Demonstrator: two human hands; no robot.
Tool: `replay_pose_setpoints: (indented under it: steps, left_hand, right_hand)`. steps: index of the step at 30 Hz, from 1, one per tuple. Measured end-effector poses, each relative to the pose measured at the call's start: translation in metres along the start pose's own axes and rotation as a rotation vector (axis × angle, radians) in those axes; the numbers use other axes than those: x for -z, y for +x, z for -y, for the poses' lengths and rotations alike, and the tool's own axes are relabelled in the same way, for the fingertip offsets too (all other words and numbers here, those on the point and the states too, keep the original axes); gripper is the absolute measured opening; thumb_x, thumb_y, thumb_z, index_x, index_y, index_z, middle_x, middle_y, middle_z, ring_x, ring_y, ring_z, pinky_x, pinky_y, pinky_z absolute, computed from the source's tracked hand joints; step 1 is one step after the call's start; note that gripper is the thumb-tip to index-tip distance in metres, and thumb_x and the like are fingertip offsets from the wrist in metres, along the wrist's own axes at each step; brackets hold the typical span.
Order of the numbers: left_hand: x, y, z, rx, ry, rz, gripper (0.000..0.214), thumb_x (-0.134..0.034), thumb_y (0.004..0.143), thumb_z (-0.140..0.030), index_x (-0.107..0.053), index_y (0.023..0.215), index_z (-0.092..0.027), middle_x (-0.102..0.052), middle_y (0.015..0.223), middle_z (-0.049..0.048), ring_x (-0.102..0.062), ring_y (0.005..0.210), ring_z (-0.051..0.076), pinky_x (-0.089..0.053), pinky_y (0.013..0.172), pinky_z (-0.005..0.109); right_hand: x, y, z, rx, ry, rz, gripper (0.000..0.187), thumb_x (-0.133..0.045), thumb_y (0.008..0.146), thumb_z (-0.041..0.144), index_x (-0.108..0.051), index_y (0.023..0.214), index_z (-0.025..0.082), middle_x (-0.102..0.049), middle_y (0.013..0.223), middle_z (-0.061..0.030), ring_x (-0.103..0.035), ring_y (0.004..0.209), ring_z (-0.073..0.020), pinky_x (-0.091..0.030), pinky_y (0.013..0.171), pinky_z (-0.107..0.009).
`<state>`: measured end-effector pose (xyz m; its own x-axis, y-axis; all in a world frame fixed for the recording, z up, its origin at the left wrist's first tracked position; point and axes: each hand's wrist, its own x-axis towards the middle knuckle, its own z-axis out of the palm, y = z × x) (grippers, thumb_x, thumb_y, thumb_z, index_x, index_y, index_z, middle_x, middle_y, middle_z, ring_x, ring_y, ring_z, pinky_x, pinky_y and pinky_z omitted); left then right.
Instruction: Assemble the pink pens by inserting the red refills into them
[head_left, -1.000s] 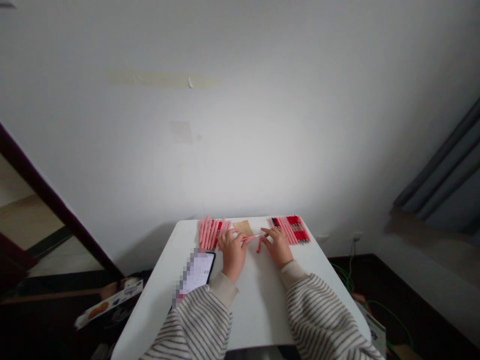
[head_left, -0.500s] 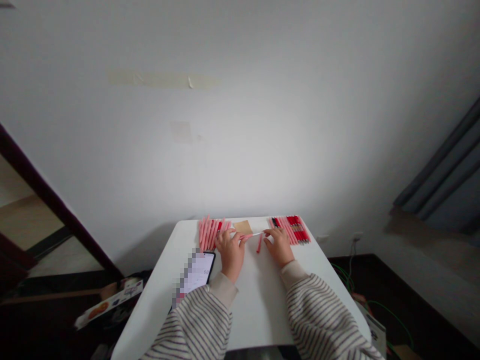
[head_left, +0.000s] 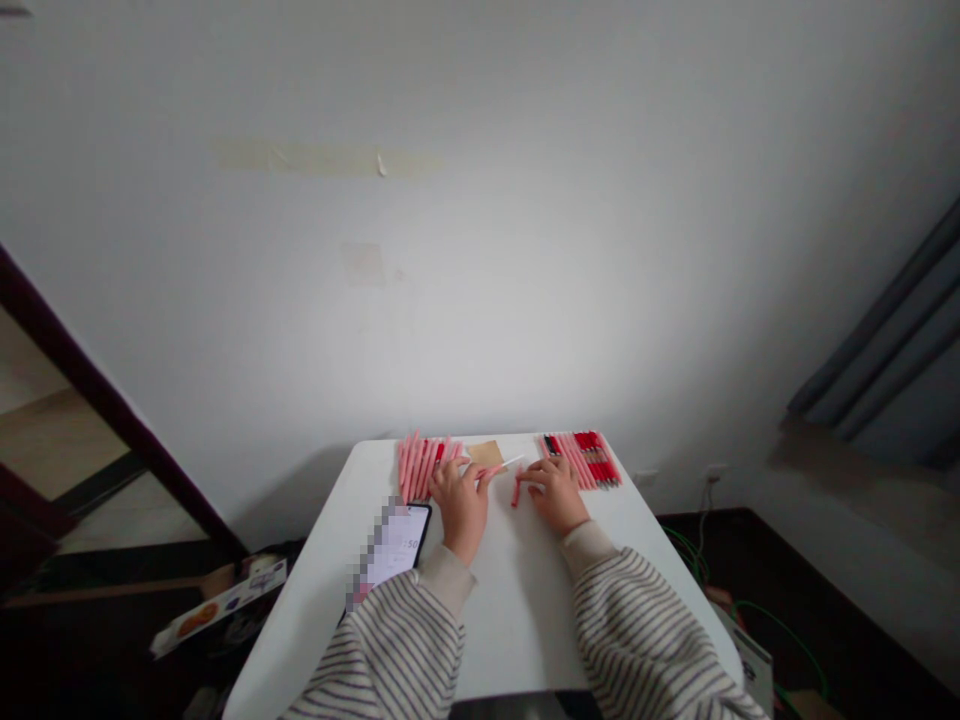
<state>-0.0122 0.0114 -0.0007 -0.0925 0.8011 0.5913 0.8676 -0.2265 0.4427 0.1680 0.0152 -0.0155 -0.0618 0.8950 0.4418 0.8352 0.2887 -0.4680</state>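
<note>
Here we go: my left fingers [head_left: 472,478] are pressed together, pinching a pink pen [head_left: 495,473] near one end, its white tip [head_left: 514,461] angled up and to the right into the gap between my hands. That tight pinch looks like what keeps the slim pen steady and clear of the bench. My right fingers [head_left: 537,477] are loosely curled just beside a short loose pink stick [head_left: 516,490], and from up here I can't tell whether they're gripping it or merely next to it.

Moving outward, a square of brown kraft paper [head_left: 486,454] lies flat just beyond the pinch, between two groups. On my left, a row of pink pens [head_left: 416,468] sits side by side; on my right, a tight batch of pink and red pens [head_left: 581,460] lines up the same way, probably so that one can be lifted out without disturbing its neighbours.

Further left, a phone [head_left: 397,545] lies beside my left forearm, its lit screen partly pixelated. My striped sleeves [head_left: 390,650] run back across the white bench [head_left: 517,620]. And out past the bench, there's a grey curtain [head_left: 877,340], a wall socket [head_left: 716,470] and a green cable [head_left: 772,625] trailing over the dark floor.
</note>
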Motion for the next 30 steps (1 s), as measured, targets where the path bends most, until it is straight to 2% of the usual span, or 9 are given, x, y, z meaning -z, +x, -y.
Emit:
replay_pose_setpoints:
  steps: [4,8,15,22,30]
  left_hand:
    - [0.0000,0.0003,-0.0007,-0.001,-0.014,-0.009,0.024,-0.054,0.084,-0.042,-0.071,0.085,-0.025,-0.062,0.107,0.0084,-0.049,0.108,0.025,-0.034,0.094,0.044]
    - [-0.0003,0.0002,-0.0009,-0.004,-0.014,-0.012,0.024,-0.054,0.084,-0.042,-0.071,0.084,-0.025,-0.062,0.107,0.0086,-0.049,0.107,0.025,-0.034,0.095,0.044]
    - [0.0002,0.0001,-0.0012,-0.013,0.000,-0.014,0.028,-0.050,0.085,-0.044,-0.071,0.086,-0.025,-0.062,0.106,0.0082,-0.050,0.105,0.024,-0.034,0.093,0.043]
    - [-0.0005,0.0002,-0.0005,-0.013,-0.003,-0.019,0.027,-0.052,0.084,-0.045,-0.071,0.086,-0.025,-0.062,0.108,0.0086,-0.050,0.106,0.025,-0.035,0.093,0.043]
    - [-0.0009,0.0000,0.0006,-0.006,-0.011,-0.021,0.027,-0.050,0.086,-0.042,-0.071,0.085,-0.025,-0.062,0.108,0.0086,-0.050,0.105,0.025,-0.035,0.092,0.043]
  right_hand:
    - [-0.0004,0.0001,0.0010,0.017,-0.008,-0.008,0.027,-0.068,0.074,0.018,-0.073,0.095,0.033,-0.067,0.100,-0.0022,-0.044,0.107,-0.0258,-0.028,0.095,-0.045]
    - [-0.0014,-0.0002,0.0022,0.062,-0.011,-0.016,0.030,-0.070,0.073,0.021,-0.072,0.098,0.037,-0.065,0.104,-0.0022,-0.044,0.107,-0.0254,-0.030,0.094,-0.045]
    - [-0.0024,-0.0016,0.0036,0.129,-0.030,0.003,0.023,-0.072,0.075,0.022,-0.074,0.086,0.042,-0.064,0.107,-0.0008,-0.043,0.107,-0.0248,-0.029,0.096,-0.046]
    - [-0.0033,-0.0006,0.0021,0.141,-0.032,-0.015,0.019,-0.072,0.075,0.026,-0.074,0.084,0.042,-0.063,0.107,-0.0012,-0.044,0.107,-0.0245,-0.032,0.094,-0.044]
    - [-0.0048,0.0036,0.0000,0.162,0.037,-0.086,0.013,-0.065,0.082,0.028,-0.074,0.087,0.035,-0.063,0.108,-0.0036,-0.046,0.106,-0.0232,-0.036,0.093,-0.041]
